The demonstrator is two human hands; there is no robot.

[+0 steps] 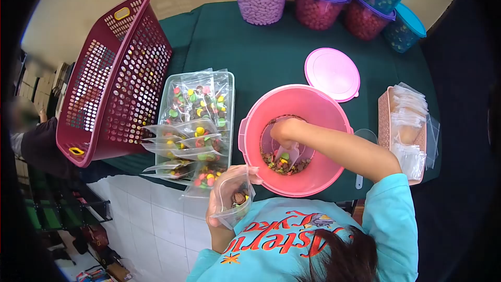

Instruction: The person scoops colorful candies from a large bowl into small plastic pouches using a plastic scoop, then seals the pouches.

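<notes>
Head view: The pink bucket [249,125] stands at the centre of the green-clothed table [250,52], close to the person's chest. The right hand [286,129] reaches down inside it from 4 o'clock. Its fingers are clenched around the handle of a pale scoop [288,152], whose bowl rests in the mixed coloured candies [284,167] on the bucket's floor.

The left hand [214,214] is at 7 o'clock from the bucket, just outside its rim. Its fingers grip a small clear bag [235,196], held with its mouth towards the bucket. A few candies lie in the bag's bottom.

The round pink lid [332,73] lies flat on the cloth at 1 o'clock from the bucket, just beside it.

At 9 o'clock a shallow clear tray [230,81] holds filled candy bags [195,104], heaped and spilling over its near end. Further out at 9 o'clock a maroon perforated basket [112,78] is tipped on its side, overhanging the table edge.

At 3 o'clock a narrow pink basket [385,120] holds a stack of empty clear bags [409,115].

At 12 o'clock, along the far edge of the table, lidded tubs [261,2] of pink, red and dark sweets stand in a row, some stacked.
</notes>
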